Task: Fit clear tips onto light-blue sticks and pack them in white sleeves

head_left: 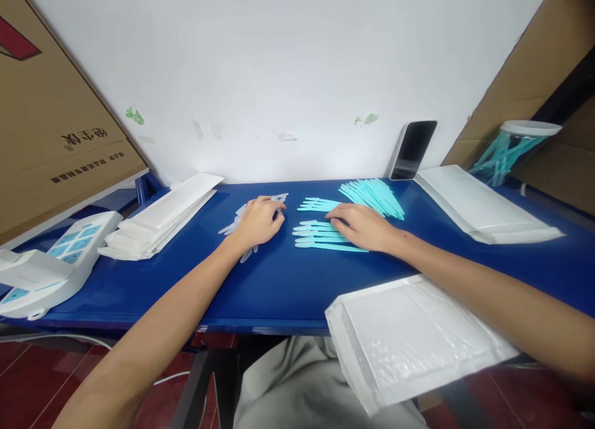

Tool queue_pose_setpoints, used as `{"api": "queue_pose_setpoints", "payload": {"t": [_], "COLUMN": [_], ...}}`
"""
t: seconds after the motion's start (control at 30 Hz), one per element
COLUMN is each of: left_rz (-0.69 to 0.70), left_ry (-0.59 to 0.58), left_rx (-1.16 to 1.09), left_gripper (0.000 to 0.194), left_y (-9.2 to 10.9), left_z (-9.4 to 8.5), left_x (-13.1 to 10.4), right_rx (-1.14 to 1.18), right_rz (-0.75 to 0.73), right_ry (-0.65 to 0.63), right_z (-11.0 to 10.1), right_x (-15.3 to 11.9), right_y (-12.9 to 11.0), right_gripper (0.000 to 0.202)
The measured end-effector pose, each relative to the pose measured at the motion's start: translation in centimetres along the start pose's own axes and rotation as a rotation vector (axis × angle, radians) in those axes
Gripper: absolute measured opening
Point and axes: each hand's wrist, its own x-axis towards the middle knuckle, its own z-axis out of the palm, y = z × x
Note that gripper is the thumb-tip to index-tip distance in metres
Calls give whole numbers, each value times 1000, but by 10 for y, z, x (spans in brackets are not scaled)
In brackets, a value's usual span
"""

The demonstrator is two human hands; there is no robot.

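On the blue table [279, 286], my left hand [261, 221] rests over a pile of translucent pieces [227, 228], fingers bent; whether it grips one is hidden. My right hand [360, 224] lies over the turquoise sticks [316, 235], which are laid in two groups, one behind the other. Its fingers are curled with the tips near the sticks, and I cannot make out anything between them. A fanned heap of more turquoise sticks [374, 196] lies just behind my right hand.
White padded envelopes lie stacked at left [162, 215], at right [483, 206] and at the front edge [418, 336]. A phone [413, 150] leans on the wall. A white device [60, 261] sits far left; a cup of turquoise sticks [511, 147] stands far right.
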Motion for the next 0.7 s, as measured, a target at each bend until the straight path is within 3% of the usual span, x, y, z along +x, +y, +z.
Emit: {"api": "queue_pose_setpoints", "payload": {"t": [0.27, 0.43, 0.7], "left_rz": [224, 235, 227], "left_ry": [20, 28, 20], "left_rx": [-150, -152, -123], "left_gripper": [35, 32, 27], "left_y": [2, 2, 0], "left_z": [4, 3, 5], "left_x": [2, 2, 1], "right_rx": [102, 120, 11], "right_rz": [7, 14, 29], "right_ry": [33, 45, 19], "right_z": [-7, -9, 4], "right_x": [-1, -3, -1], "right_y": [-3, -3, -1], "right_gripper": [39, 39, 48]}}
